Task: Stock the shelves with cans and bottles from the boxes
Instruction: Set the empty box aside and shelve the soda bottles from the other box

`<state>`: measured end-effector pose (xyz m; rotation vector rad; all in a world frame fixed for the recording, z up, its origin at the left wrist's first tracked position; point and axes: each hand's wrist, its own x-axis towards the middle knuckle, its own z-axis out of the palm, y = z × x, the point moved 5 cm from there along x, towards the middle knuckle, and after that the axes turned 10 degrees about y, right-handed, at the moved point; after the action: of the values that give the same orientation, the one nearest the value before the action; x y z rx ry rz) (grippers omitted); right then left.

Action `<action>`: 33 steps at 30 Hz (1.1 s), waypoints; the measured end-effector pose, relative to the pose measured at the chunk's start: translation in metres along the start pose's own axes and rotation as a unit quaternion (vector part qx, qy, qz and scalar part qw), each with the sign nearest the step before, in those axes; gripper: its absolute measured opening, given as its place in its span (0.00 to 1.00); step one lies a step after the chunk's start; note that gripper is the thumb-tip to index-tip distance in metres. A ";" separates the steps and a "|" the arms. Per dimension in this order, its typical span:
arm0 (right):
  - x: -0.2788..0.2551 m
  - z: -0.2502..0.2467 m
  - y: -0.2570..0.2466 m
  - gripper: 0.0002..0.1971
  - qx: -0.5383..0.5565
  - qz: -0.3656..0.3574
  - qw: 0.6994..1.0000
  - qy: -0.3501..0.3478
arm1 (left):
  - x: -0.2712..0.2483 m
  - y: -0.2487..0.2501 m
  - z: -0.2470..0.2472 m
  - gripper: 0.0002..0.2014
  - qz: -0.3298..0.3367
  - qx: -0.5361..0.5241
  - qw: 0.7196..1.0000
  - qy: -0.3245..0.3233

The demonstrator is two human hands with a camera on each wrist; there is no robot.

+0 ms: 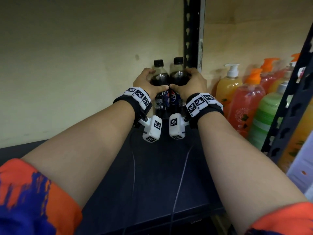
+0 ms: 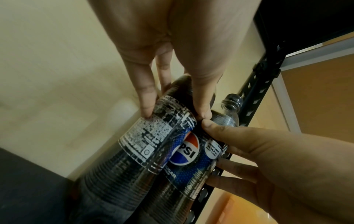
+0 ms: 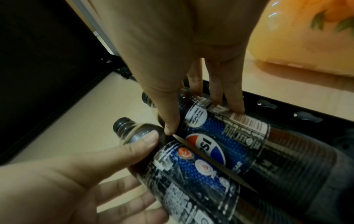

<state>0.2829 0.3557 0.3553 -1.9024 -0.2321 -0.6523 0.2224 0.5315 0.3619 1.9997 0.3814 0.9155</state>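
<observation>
Two cola bottles [image 1: 169, 85] side by side on shelf [image 1: 160, 175].

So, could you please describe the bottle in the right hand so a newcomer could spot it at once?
Find the black slotted upright at the back of the dark shelf. Two black-capped cola bottles stand just left of it; the right hand grips the one nearest it. Its Pepsi logo faces forward, while the other bottle shows small print.

Bare dark shelf [image 1: 76, 167] lay open left of the two Pepsi bottles [image 1: 160, 85]; a black upright post [image 1: 192, 31] and soap bottles [image 1: 245, 102] crowded the right.
</observation>
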 end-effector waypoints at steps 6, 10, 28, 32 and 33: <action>-0.008 0.000 -0.008 0.35 -0.021 -0.015 0.999 -0.030 | -0.011 0.005 -0.003 0.40 0.032 0.064 0.997 -0.018; -0.014 -0.011 -0.026 0.40 -0.024 -0.008 0.999 -0.038 | -0.021 0.019 -0.015 0.43 0.057 0.145 0.987 -0.025; -0.114 -0.117 -0.100 0.38 -0.258 -0.117 0.929 -0.236 | -0.137 0.043 -0.196 0.39 0.032 0.418 0.903 -0.090; -0.152 -0.135 -0.103 0.39 -0.303 -0.143 0.900 -0.279 | -0.180 0.038 -0.218 0.40 0.001 0.427 0.895 -0.131; -0.162 -0.141 -0.103 0.40 -0.312 -0.144 0.894 -0.288 | -0.191 0.036 -0.222 0.40 -0.008 0.422 0.896 -0.141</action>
<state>0.0557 0.2943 0.3900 -2.6948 -0.7692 -0.3477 -0.0722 0.5334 0.3801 2.8652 0.7096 0.4430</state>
